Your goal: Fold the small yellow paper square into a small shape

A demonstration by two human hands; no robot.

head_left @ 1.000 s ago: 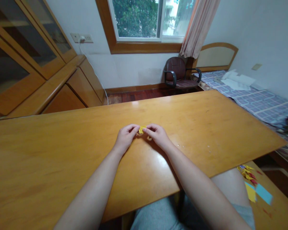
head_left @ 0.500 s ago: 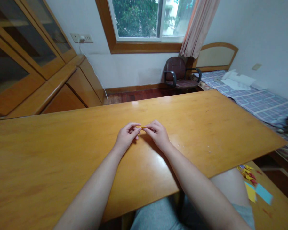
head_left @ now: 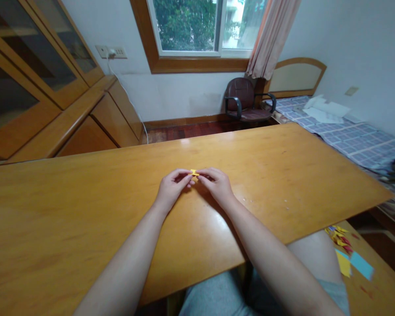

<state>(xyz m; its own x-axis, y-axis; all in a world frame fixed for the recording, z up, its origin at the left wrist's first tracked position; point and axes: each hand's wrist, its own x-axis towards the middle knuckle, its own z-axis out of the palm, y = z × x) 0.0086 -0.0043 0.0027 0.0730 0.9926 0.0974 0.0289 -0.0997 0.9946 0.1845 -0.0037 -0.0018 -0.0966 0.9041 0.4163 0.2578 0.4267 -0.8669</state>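
A small piece of folded yellow paper (head_left: 194,172) is held just above the wooden table (head_left: 85,210), near its middle. My left hand (head_left: 174,184) pinches its left end between thumb and fingers. On the other side, my right hand (head_left: 214,181) pinches the right end the same way. The fingertips hide much of the paper, so its exact folds cannot be made out.
On a wooden bench (head_left: 385,281) at lower right lie a pile of yellow and red folded papers (head_left: 339,238), a yellow sheet (head_left: 343,264) and a blue sheet (head_left: 362,265). Tiny white scraps dot the table's right part. A chair (head_left: 242,98) stands beyond.
The yellow paper has turned between my fingers: a thin edge showed before, and now more of its surface and a raised part show. Both hands stay in nearly the same place.
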